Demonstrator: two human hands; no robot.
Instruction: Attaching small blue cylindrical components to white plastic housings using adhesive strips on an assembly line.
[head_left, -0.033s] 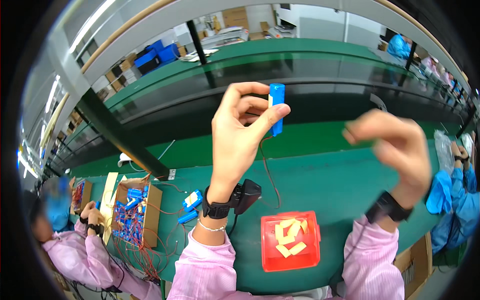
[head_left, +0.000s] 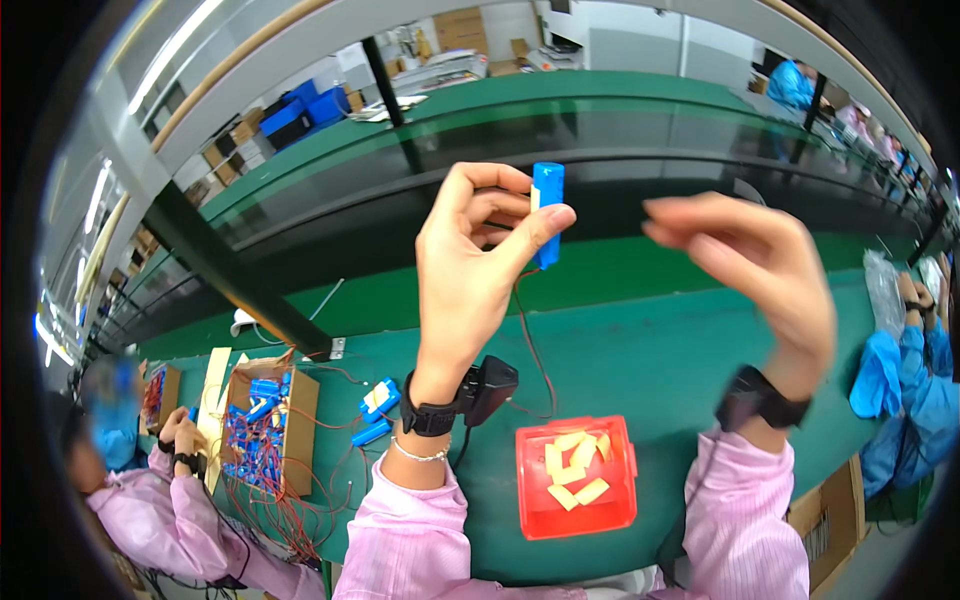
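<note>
My left hand (head_left: 470, 265) is raised over the bench and pinches a blue cylindrical battery (head_left: 548, 205) upright between thumb and fingers. A pale yellow strip shows on the battery's left side, partly behind my fingers. From its lower end a thin dark red wire (head_left: 530, 345) hangs down to the bench. My right hand (head_left: 765, 255) is up on the right, apart from the battery; its fingers are bunched towards the thumb but smeared by motion. Below and between my hands, a red plastic tray (head_left: 525, 500) holds several pale yellow slips (head_left: 583, 453).
Left of my forearm lie blue batteries (head_left: 375, 400) and a cardboard box (head_left: 303, 430) full of wired blue batteries. A co-worker in pink (head_left: 150, 515) works at far left; another in blue (head_left: 905, 385) sits at right. A dark conveyor belt (head_left: 620, 190) runs behind the green bench (head_left: 650, 350).
My right hand has moved slightly left towards the battery, its fingers straighter than before. The left hand keeps its hold on the battery. The whole view has shifted a little.
</note>
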